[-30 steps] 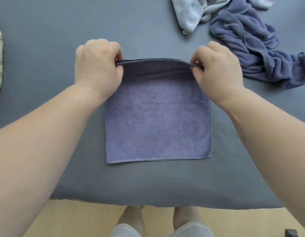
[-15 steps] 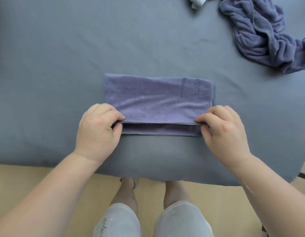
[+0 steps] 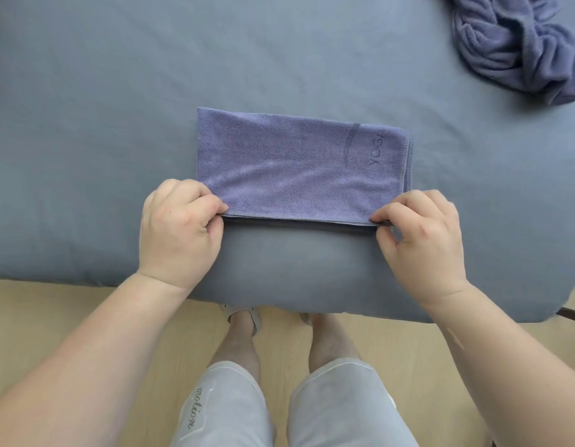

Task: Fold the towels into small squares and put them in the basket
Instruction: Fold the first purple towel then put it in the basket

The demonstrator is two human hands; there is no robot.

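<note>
- Folded towel, one: purple microfibre with "YOGA" lettered near its right end. It lies flat as a long rectangle close to the front edge of the bed. The stacked hems face the person and the fold faces away.
- Left grip, one: thumb and curled fingers pinch the near-left corner of the folded towel, with the layers caught together.
- Right grip, one: fingertips and thumb pinch the near-right corner in the same manner.
- Reason for the hold, as a judgement: a pinch at each end of the open edge keeps the layers matched and the cloth taut, so the hems land square. The long rectangle suggests at least one crosswise fold is left before it counts as a small square.
- Crumpled towel, one heap: darker blue-purple, at the far right of the bed and well apart from the folded towel. It is unfolded and likely waiting its turn. Whether the heap is one cloth or more cannot be told.
- Basket: none in view.
- Legs, two, in pale grey shorts, standing on a light wooden floor at the bed's edge, centred on the work.
</note>
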